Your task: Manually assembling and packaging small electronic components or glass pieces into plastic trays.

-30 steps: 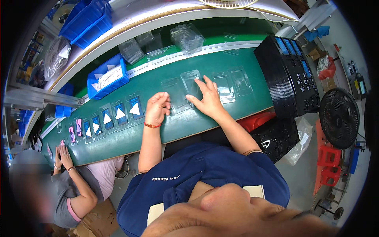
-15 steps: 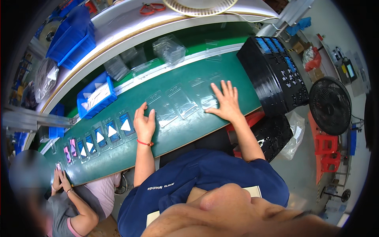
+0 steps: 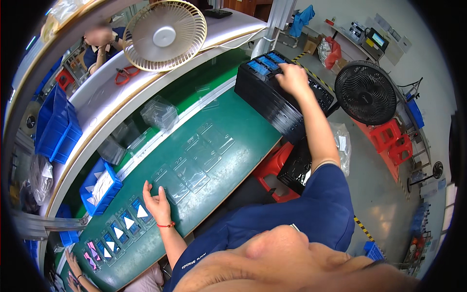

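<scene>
Over the stack of black trays my right hand reaches in at the tray's blue pieces. Thumb and forefinger are a little apart beside these pieces, with nothing visible held. My left hand is open, fingers spread, low over the green table beside a clear plastic blister shell. More clear blister shells lie in a row toward the trays. Left of my left hand, several clear shells hold blue pieces with white triangles; farther along, some show pink and purple pieces.
A blue bin with white slips stands at the table's far edge, near stacked clear shells. A co-worker's hands are at the far left. A fan guard lies on the shelf; a black fan stands right, a red stool below the table.
My right hand has left the clear shells and moved up and right onto the black trays. The view has swung right; my left hand stays low over the table, fingers spread.
</scene>
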Motion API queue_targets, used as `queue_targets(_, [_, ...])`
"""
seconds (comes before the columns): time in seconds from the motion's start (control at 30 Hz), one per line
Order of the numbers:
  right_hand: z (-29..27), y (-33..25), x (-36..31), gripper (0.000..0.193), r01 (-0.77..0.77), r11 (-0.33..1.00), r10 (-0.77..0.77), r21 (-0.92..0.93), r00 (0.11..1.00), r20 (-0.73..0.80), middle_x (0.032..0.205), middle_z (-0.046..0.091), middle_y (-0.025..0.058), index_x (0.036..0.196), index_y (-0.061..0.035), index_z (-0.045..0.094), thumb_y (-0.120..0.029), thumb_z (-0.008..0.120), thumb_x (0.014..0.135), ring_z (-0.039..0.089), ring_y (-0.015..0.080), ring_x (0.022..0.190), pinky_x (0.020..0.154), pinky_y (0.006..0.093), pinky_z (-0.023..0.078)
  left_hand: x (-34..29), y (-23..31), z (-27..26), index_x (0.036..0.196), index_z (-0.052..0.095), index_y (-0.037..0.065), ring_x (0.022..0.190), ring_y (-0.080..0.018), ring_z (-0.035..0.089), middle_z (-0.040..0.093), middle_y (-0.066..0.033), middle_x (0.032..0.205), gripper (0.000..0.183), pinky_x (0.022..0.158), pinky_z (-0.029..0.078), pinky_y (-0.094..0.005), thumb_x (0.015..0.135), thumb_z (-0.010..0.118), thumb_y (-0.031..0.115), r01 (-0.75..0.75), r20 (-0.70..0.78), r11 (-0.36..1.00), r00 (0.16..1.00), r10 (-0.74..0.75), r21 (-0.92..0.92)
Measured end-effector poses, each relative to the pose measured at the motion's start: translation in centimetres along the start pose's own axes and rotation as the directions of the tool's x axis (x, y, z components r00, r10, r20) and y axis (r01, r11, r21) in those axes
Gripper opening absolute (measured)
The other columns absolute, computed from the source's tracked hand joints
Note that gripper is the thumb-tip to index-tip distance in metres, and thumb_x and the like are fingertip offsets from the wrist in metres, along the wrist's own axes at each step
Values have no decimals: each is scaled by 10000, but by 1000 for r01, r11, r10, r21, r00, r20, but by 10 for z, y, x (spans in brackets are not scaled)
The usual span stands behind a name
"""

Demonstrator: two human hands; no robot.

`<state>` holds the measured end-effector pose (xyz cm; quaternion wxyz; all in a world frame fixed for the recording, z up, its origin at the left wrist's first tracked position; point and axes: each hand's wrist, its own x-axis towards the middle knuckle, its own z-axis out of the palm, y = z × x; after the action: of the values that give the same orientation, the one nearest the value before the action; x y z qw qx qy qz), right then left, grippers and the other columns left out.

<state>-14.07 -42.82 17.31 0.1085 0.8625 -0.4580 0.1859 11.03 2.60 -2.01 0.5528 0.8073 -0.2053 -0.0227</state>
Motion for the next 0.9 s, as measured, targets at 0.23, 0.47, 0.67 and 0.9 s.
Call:
queue_targets(0.23, [29,89,61,383,-320,946,317,-46,893,320,1110,655,206,1010,5,677,-178,728,677,625,327,1060,889,421,509,3,-8,1,1317,495,23,555,-65,435,560,-126,1195,505,565,422,-221,844,663,72,36,-13,998,999,-36,-45])
queue_targets(0.47, [28,106,91,448,-293,952,263,93,933,245,975,690,189,914,-6,711,-289,788,575,667,297,951,850,380,522,4,-3,2,1248,548,13,550,-75,425,572,-104,1130,430,563,414,-230,840,666,78,-40,-41,998,998,42,43])
queue_targets(0.67, [60,67,129,422,-269,942,233,202,954,187,1019,694,165,907,-66,727,-312,781,569,658,299,994,884,391,509,2,-5,-1,1123,618,6,555,-92,455,580,-95,1091,308,532,407,-237,824,673,56,-49,-46,994,997,54,97])
queue_targets(0.9, [76,64,141,459,-275,947,220,165,932,288,1048,686,172,941,-45,718,-322,799,584,649,314,1014,889,406,502,2,-14,5,1075,633,7,569,-98,490,585,-101,1101,262,534,421,-233,819,679,44,-73,-54,996,996,76,57])
